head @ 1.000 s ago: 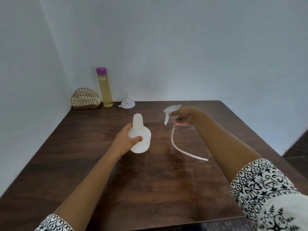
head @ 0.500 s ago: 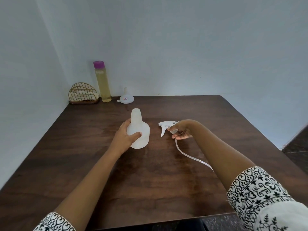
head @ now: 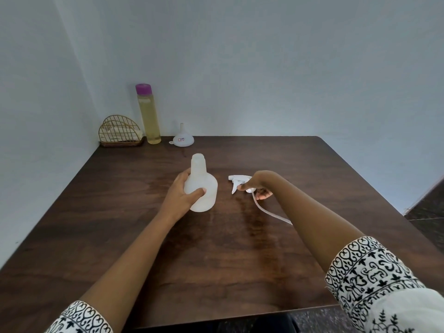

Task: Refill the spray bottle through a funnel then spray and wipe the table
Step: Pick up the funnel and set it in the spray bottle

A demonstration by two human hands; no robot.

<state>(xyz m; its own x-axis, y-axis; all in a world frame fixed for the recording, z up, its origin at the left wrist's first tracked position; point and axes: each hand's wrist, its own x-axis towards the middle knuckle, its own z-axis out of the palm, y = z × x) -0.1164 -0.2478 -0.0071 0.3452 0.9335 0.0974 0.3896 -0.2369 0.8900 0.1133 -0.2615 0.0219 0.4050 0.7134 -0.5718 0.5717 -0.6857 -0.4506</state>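
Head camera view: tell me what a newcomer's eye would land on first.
The open-necked white spray bottle stands mid-table, gripped by the left hand. Just to its right, the right hand holds the detached trigger sprayer down at the dark wooden table, its tube trailing toward the person. In the far left corner stand a tall purple-capped bottle of yellowish liquid, a small white funnel and a wire holder.

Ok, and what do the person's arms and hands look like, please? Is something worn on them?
The left hand and the right hand are bare: no gloves, rings or watch show. The forearms are uncovered too. The left sleeve and the right sleeve are white fabric with a black scroll print, ending well above the wrists.
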